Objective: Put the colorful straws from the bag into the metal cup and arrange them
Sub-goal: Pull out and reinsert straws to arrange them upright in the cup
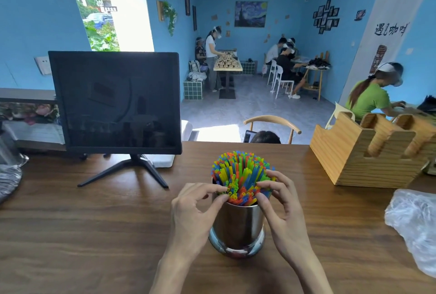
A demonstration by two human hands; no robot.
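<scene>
1. I am looking down at a wooden counter [94, 223] where the metal cup [237, 225] is standing upright, just in front of me and near the middle of the view.
2. The straws [240, 173] are sitting in the cup, packed tight and fanning out above its rim in blue, green, yellow, orange and red.
3. My left hand [193, 208] is sitting at the left side of the cup's rim, with thumb and forefinger curled in and pinching the near straws at their tips.
4. My right hand [280, 201] is sitting at the right side of the rim, with its fingers curled over the bundle and its thumb and forefinger pinching straws on that side.
5. Both hands are touching the straws; I cannot tell whether either palm is touching the cup wall.
6. The plastic bag [415, 225] is lying crumpled on the counter, well to the right of the cup, apart from both hands.
7. A dark monitor [115, 102] is standing on its stand at the back left of the counter.
8. A wooden holder [368, 152] is sitting at the back right, beyond the bag.
9. Beyond the counter, people are sitting and standing at tables in a blue-walled room.
</scene>
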